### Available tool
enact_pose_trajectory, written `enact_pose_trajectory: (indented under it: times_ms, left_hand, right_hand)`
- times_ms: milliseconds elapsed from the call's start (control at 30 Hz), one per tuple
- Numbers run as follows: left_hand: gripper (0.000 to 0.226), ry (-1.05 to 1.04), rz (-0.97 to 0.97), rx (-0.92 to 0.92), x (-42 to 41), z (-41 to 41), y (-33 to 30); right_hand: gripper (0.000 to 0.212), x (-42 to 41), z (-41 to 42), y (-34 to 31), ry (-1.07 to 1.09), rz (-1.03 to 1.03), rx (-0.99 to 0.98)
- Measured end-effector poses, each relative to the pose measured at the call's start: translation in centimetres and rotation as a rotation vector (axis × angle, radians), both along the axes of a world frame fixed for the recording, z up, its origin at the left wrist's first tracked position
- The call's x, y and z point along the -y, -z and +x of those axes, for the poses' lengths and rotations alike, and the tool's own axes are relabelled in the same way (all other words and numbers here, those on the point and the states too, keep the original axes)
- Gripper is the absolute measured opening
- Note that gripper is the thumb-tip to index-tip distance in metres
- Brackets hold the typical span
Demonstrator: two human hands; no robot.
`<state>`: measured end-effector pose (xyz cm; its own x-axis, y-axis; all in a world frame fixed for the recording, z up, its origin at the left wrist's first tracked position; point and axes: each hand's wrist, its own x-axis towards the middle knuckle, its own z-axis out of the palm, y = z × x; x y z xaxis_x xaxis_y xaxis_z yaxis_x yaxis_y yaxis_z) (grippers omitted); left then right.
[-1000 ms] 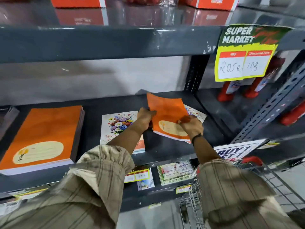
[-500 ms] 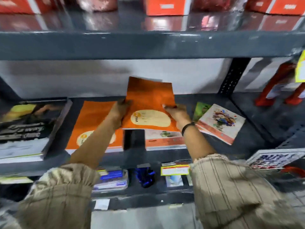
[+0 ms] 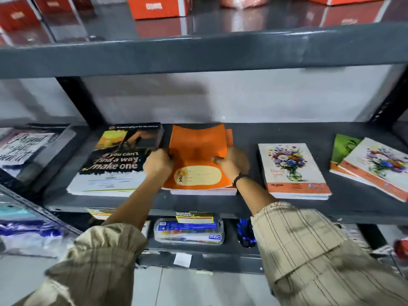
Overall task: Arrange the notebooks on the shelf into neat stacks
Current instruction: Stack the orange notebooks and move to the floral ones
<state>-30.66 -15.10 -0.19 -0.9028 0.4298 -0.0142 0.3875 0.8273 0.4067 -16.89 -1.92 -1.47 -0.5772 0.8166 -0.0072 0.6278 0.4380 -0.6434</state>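
Both hands are gripping the top orange notebook [image 3: 198,149] by its side edges: left hand [image 3: 157,163] and right hand [image 3: 233,161] closed on it, atop the orange stack [image 3: 203,191] at mid-shelf [image 3: 287,208].

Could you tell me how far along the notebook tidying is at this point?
Done: the black-cover stack and the floral stack look squared. In hand: both hands, left hand and right hand, hold orange notebooks on the orange stack. Left: the askew notebooks at far right.

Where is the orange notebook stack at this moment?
In the head view, the orange notebook stack lies mid-shelf between the black motto notebooks and the flower notebooks, with the left hand and right hand on it.
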Motion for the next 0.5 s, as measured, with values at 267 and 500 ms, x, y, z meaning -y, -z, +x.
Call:
enact_pose_trajectory:
  times_ms: [267, 500]
  left_hand:
    - [0.021, 0.268, 0.116, -0.339, -6.9, 5.7, -1.5]
    - [0.022, 0.600, 0.201, -0.125, -20.1, 19.2, -0.6]
  right_hand:
    - [0.043, -5.3, 6.2, -1.4, 0.163, 0.207, 0.040]
    - [0.034, -15.6, 19.5, -2.3, 0.386, 0.133, 0.163]
